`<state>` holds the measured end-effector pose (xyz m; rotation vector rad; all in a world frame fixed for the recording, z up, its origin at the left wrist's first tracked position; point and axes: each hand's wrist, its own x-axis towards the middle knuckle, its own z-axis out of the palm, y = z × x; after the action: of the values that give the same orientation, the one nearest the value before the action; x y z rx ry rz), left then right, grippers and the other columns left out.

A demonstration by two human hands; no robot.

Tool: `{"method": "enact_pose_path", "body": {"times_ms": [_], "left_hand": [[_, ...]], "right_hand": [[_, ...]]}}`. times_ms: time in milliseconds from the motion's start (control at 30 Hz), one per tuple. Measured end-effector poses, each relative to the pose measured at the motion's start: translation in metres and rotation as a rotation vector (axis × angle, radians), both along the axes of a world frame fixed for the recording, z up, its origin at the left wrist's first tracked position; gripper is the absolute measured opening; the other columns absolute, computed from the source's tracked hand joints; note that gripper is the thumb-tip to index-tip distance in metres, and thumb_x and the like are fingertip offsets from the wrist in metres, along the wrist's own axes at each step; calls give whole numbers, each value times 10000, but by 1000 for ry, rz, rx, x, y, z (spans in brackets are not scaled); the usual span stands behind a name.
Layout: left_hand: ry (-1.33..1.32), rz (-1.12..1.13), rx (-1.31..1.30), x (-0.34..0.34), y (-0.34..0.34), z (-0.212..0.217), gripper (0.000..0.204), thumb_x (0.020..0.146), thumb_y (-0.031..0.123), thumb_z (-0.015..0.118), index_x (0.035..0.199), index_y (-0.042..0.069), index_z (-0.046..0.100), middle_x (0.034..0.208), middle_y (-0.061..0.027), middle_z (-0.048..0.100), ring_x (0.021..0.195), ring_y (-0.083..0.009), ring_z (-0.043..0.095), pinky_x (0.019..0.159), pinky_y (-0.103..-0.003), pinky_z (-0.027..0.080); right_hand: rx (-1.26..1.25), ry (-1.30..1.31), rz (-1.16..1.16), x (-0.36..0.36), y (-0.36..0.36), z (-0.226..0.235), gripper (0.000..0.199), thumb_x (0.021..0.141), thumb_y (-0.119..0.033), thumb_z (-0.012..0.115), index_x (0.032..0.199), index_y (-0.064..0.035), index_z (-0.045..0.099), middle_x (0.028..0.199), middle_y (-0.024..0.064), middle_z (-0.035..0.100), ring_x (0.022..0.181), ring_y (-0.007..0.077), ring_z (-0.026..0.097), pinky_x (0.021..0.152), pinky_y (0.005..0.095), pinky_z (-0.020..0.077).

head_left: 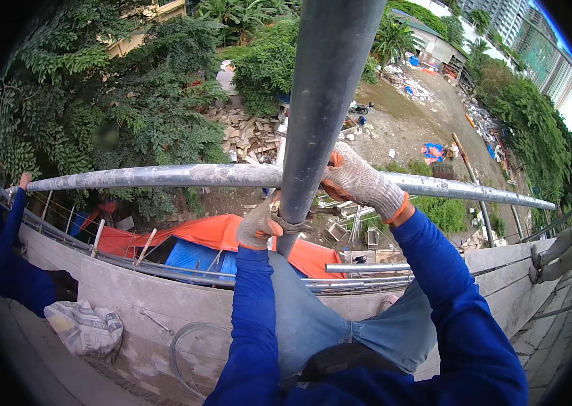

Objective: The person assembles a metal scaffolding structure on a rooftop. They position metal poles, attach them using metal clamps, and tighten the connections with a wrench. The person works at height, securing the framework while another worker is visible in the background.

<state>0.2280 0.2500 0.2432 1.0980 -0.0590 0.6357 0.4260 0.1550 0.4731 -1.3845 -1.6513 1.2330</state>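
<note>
A thick grey upright metal pipe point(323, 88) rises through the middle of the view. Behind it, a long horizontal metal pipe point(221, 176) crosses from left to right. My left hand point(257, 224), in a grey knit glove with orange palm, is closed against the upright just below the crossing. A small metal fitting shows by its fingers, partly hidden. To the right of the upright, my right hand point(360, 179), gloved the same way, is wrapped round the horizontal pipe, close to where the two pipes meet.
At far left a co-worker's hand point(25, 180) rests on the horizontal pipe's end. Concrete ledge point(157, 291) holds a sack point(86, 329), a ratchet-like tool point(157, 322) and coiled wire point(194, 352). Orange tarp point(201, 233) lies below; another person's legs point(563, 250) stand right.
</note>
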Motion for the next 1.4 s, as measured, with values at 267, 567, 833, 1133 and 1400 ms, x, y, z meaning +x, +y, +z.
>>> {"method": "enact_pose_path", "body": {"times_ms": [267,567,833,1133,1400], "left_hand": [[-51,243,-157,-4,-8,-14,1082,656,250,918,1493,-60,308,1404,-160,524,1220,-237,571,1028,-352,485],[48,313,-69,-5,-46,53,1173,532,-29,898,1528,14,280,1481,-107,454,1345,-190,451,1086,-311,398],[-158,183,-213,0,-29,67,1267,495,78,932,1553,23,238,1535,-104,410,1407,-187,393,1121,-308,364],[38,351,210,6,-35,60,1263,568,143,971,1544,-2,183,1498,-139,420,1372,-191,407,1121,-321,370],[-56,305,-66,-2,-43,68,1280,492,58,978,1533,18,235,1528,-132,391,1411,-215,380,1143,-333,351]], "right_hand": [[943,-462,215,-9,44,-9,334,859,-233,714,1109,-18,657,1014,147,703,855,272,674,815,389,540],[108,-140,54,21,50,-21,379,918,-187,719,1259,-44,638,1228,84,647,1124,196,593,1010,350,461],[538,-664,131,-14,64,15,303,981,-264,681,1143,-10,640,981,0,619,904,90,540,791,289,466],[454,-567,308,14,77,-8,255,1004,-171,618,1218,-35,632,1087,-19,596,997,110,512,887,289,420],[-21,-136,96,26,82,23,392,1029,-289,565,1335,-47,604,1134,14,618,1022,97,532,890,276,466]]}}
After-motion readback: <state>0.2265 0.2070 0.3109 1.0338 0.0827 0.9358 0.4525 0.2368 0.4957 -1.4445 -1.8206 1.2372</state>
